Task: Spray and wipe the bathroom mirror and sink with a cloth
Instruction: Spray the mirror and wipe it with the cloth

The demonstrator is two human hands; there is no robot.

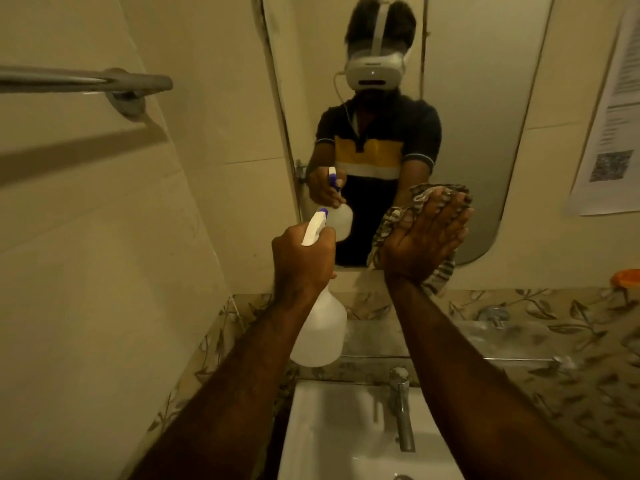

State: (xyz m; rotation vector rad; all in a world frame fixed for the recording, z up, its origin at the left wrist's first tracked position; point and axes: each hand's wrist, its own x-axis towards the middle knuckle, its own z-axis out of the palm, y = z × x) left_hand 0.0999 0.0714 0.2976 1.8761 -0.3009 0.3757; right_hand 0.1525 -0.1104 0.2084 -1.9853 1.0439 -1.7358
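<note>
A metal towel rail (86, 79) is fixed to the tiled wall, well to the left of both hands. The spray bottle (320, 330) is held upright in the left hand (301, 263), whose fingers are clamped round the neck just below the nozzle, which is aimed at the mirror (485, 98); whether a finger rests on the trigger cannot be told from behind. To the right of it, the striped cloth (391, 220) is pressed flat against the lower part of the glass by the right hand (420, 242), the fingers (446, 216) laid straight and close together on top of it, with cloth showing past the fingertips and below the heel of the palm. The step in hand is judged to be the wiping of the mirror's lower area. It would be done well if the palm were kept flat, the pressure kept even, and overlapping strokes carried out to the rounded corner beyond the fingertips, so that no streaks are left. The loose cloth below the wrist would best be gathered in. Beneath both forearms, the sink (329, 427) and its tap (401, 407) appear not yet wiped. A printed notice (613, 133) hangs on the wall to the far right.
</note>
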